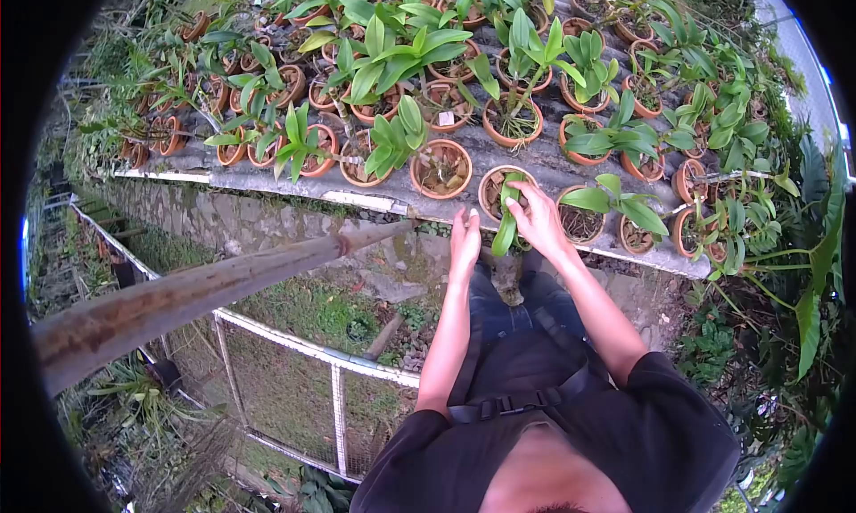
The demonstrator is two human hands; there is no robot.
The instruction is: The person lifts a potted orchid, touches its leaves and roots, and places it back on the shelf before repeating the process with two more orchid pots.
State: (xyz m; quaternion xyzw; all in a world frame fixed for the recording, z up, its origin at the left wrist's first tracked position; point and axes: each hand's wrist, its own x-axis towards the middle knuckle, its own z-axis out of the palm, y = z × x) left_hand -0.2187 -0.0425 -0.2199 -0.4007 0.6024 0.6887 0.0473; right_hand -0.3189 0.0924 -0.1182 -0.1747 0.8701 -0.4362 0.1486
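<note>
A small potted plant with long green leaves (505, 234) stands at the front edge of the bench, in a round clay pot (482, 196). My right hand (538, 219) reaches over the pot's right side, its thumb and fingers closed on a leaf. Just left of the same pot, my left hand (465, 243) is raised with its thumb and fingers apart and nothing visible between them. Left of the pot sits another clay pot (440, 169) holding brown chunks and little greenery. To the right is a pot with broad leaves (584, 217).
Rows of potted plants (392, 58) cover the corrugated bench top (299, 185). A rusty pole (205, 290) slants in from the left to the bench edge. Below is a white-framed mesh fence (337, 415). Large leaves (811, 308) crowd the right side.
</note>
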